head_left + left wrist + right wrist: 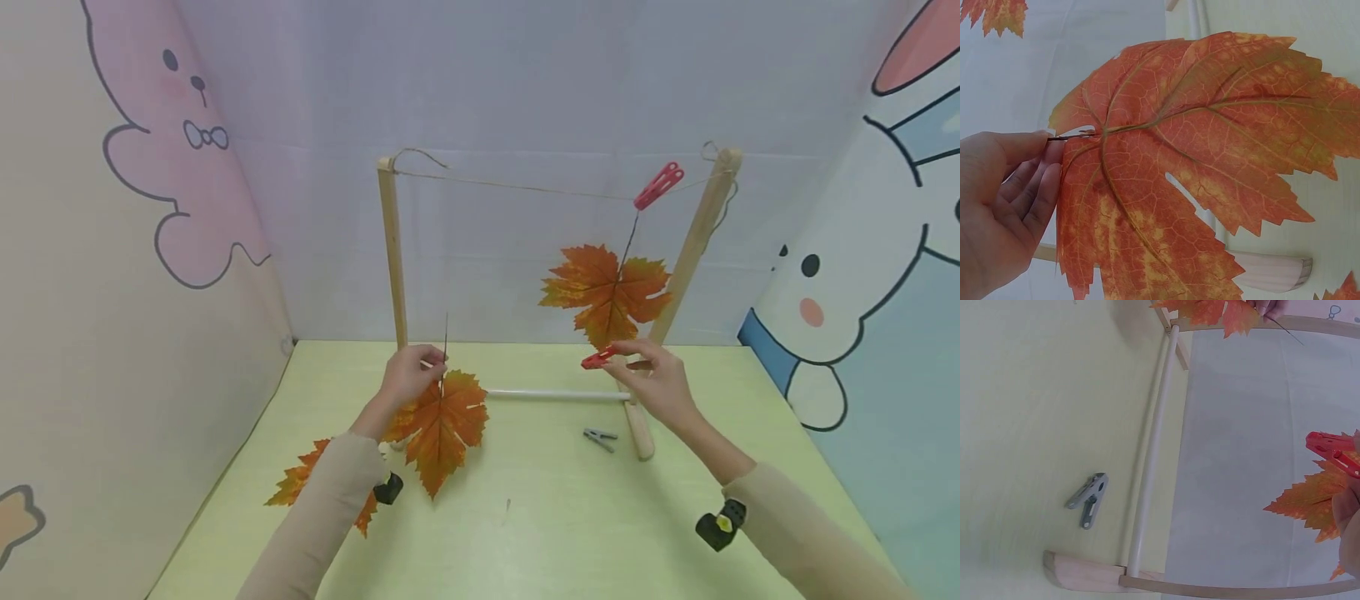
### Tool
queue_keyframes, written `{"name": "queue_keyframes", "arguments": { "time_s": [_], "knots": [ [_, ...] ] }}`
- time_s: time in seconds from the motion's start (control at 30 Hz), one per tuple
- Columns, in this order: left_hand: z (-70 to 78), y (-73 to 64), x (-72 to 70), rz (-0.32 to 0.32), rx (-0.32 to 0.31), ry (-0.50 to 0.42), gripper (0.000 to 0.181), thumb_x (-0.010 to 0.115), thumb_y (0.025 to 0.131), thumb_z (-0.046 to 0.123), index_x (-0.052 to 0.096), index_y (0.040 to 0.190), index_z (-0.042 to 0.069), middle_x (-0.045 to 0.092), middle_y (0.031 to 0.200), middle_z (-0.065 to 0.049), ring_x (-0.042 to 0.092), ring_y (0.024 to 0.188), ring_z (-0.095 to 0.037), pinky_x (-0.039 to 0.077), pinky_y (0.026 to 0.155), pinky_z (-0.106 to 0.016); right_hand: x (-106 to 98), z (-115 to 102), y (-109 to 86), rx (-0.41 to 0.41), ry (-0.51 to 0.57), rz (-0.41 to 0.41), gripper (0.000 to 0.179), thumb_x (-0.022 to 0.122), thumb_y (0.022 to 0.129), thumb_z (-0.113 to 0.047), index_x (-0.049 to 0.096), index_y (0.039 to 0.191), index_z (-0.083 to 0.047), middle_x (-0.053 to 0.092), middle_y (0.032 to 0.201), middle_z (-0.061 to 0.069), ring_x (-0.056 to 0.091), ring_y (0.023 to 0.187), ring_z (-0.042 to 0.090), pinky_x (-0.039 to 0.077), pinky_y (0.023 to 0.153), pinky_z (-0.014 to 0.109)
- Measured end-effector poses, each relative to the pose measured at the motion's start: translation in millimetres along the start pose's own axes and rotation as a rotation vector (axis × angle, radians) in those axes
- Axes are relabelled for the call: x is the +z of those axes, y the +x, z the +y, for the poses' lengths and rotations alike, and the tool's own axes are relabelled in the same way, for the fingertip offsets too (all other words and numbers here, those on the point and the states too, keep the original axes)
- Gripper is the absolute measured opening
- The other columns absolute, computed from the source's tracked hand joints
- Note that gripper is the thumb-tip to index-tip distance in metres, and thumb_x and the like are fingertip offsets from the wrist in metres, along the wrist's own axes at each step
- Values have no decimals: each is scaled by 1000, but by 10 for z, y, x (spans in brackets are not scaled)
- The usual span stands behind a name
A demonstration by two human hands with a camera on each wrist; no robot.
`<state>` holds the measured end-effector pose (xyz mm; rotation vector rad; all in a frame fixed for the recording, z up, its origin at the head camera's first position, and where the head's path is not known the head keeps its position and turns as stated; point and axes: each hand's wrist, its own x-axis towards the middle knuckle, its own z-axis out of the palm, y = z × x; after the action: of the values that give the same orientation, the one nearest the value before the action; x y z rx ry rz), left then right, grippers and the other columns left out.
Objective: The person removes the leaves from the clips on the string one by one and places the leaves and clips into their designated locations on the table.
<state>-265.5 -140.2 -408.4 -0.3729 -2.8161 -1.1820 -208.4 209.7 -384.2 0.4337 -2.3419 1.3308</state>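
By its thin stem, my left hand (411, 377) pinches an orange artificial maple leaf (1147, 131), which hangs down in front of the left post. My right hand (660, 385) pinches a red clothespin (597, 358) between thumb and fingers, near the right post. Above it, a pink-red clothespin (659, 186) sits on the twine (517, 187), holding a second maple leaf (611, 292) by the stem. A third leaf (300, 475) lies on the table, partly hidden under my left forearm. A grey clothespin (1089, 499) lies on the table beside the frame's right foot.
A wooden left post (393, 250) and right post (697, 242) carry the twine. A white rod (555, 395) joins them low down. The right foot (639, 429) juts forward on the pale yellow table (540, 533). Cartoon-printed curtains (487, 83) surround it.
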Motion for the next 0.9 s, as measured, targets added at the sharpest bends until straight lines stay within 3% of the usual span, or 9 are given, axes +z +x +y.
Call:
{"name": "queue_keyframes", "arguments": {
  "time_s": [0.17, 0.3, 0.5, 0.7, 0.9],
  "knots": [
    [-78, -81, 45, -67, -23, -52, 11, 62, 84, 5, 67, 92, 1, 63, 90, -10, 63, 75, -22, 52, 65, -30, 37, 255, -130, 27, -3, -1, 28, 70, 78, -8, 66, 105, -1, 65, 102, 13, 56, 84, 1, 47, 68, 13],
    [-163, -127, 93, -102, -50, -77, 12, 62, 84, 5, 67, 94, -1, 65, 88, -10, 63, 74, -20, 52, 63, -29, 63, 353, -232, 35, 19, 17, 27, 71, 77, -5, 66, 102, 1, 65, 99, 14, 54, 84, -3, 48, 68, 13],
    [-280, -164, 132, -142, -65, -87, 12, 63, 83, 7, 67, 91, -1, 65, 82, -8, 61, 74, -18, 49, 60, -27, 69, 287, -369, 46, 42, 14, 26, 70, 74, 4, 65, 100, 5, 64, 92, 21, 51, 83, -11, 48, 66, 13],
    [-368, -228, 183, -203, -119, -172, 11, 61, 85, 4, 66, 92, -2, 64, 80, -9, 63, 68, -18, 51, 60, -29, 41, 176, -467, 93, 19, -7, 26, 68, 76, 4, 64, 101, 7, 62, 92, 23, 49, 80, -10, 47, 65, 12],
    [-494, -320, 289, -265, -127, -217, 11, 60, 83, -1, 64, 91, -8, 63, 75, -11, 60, 61, -15, 52, 56, -29, 57, 399, -574, 114, -5, -6, 27, 69, 76, 2, 64, 102, 7, 63, 95, 21, 49, 81, -10, 48, 64, 12]
  ]
}}
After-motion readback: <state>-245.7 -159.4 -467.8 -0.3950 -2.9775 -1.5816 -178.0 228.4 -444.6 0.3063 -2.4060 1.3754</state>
